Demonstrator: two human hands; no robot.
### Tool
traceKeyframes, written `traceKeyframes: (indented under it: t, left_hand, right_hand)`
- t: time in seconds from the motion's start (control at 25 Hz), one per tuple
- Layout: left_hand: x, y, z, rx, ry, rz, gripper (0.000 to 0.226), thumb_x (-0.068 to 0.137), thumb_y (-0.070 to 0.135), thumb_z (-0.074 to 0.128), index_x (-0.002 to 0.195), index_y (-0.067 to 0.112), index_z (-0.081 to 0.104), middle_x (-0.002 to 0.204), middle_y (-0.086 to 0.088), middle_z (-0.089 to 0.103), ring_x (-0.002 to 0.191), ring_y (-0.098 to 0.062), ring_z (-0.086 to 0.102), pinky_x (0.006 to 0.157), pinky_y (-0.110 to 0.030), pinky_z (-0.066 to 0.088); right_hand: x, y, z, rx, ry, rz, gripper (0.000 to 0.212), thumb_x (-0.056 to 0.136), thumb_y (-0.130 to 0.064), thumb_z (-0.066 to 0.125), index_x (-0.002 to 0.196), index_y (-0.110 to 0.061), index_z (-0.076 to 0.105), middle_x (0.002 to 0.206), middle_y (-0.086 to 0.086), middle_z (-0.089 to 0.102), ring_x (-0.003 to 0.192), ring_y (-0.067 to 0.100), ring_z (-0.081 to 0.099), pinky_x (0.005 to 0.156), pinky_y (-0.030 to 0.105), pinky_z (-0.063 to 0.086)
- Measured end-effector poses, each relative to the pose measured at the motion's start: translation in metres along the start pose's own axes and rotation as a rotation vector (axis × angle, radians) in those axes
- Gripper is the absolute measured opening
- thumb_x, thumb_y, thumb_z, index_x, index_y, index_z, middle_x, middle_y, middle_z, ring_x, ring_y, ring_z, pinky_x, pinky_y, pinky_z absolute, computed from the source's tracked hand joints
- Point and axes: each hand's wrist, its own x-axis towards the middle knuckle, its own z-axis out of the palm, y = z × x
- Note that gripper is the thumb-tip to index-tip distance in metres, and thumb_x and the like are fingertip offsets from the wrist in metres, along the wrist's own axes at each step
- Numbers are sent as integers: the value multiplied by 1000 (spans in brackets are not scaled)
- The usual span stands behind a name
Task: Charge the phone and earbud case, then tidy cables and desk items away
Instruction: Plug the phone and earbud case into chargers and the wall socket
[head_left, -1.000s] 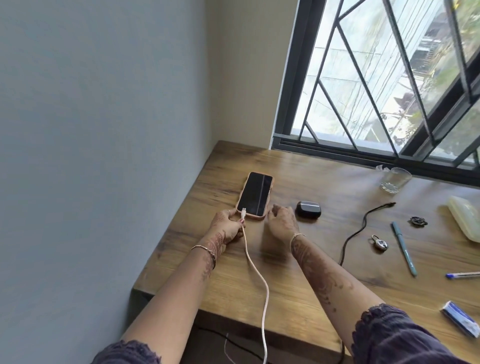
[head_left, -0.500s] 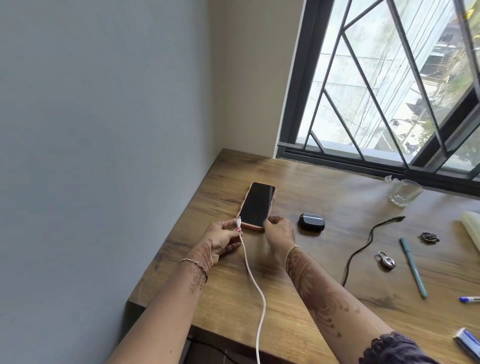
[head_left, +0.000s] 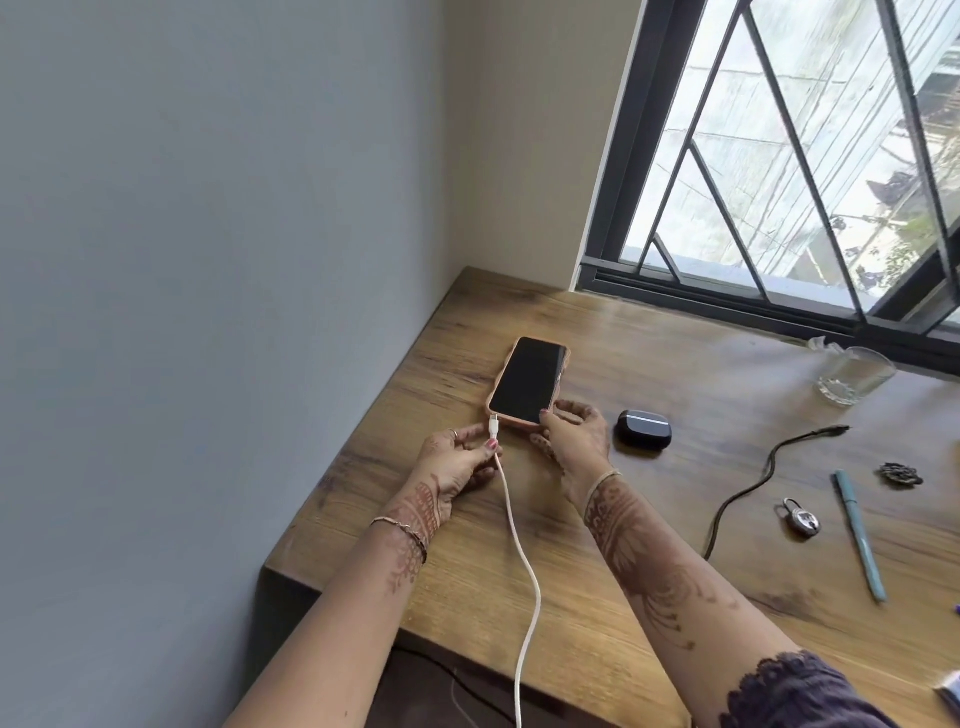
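A phone (head_left: 527, 379) in a peach case lies face up with a dark screen near the wooden desk's (head_left: 649, 364) left edge. My left hand (head_left: 460, 457) pinches the plug end of a white cable (head_left: 522, 561) right at the phone's near edge. The cable runs back over the desk's front edge. My right hand (head_left: 574, 434) holds the phone's near right corner. A black earbud case (head_left: 643, 427) sits shut just right of my right hand. A black cable (head_left: 748, 488) snakes across the desk further right.
A drinking glass (head_left: 854, 375) stands by the window frame. A small padlock (head_left: 801, 517), a teal pen (head_left: 860, 535) and a dark ornament (head_left: 901, 474) lie at the right. The grey wall borders the desk's left side.
The camera tilted up and shifted, so the desk sits lower in view. My left hand has kept the white plug at the phone's near edge; my right hand stays at the phone's corner.
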Motion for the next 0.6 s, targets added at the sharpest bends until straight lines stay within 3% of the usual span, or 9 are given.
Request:
traceKeyframes:
  t: [0.12,0.32,0.6]
  left_hand:
    - [-2,-5,3,58,31,28,16,87,2,63,103,2,66,73,-6,67,46,-1,63,41,-11,47]
    - [-2,-3,11,133,-4,-12,8,84,5,67,88,11,70,78,-5,71,55,-4,65,42,-11,46]
    - [-4,-1,20,110,53,9,13,84,6,66,95,8,71,77,-6,68,48,-2,62,38,-11,40]
  right_hand:
    - [-3,-3,-8,88,-58,21,24,83,0,67,99,-16,60,110,10,69,92,24,70,58,22,59]
    - [-7,-8,-14,113,-146,36,37,84,-1,67,119,-11,59,113,6,70,93,19,71,67,21,60]
    - [-12,-12,-16,116,-203,13,42,85,1,66,124,-13,57,105,8,70,88,17,71,67,21,60]
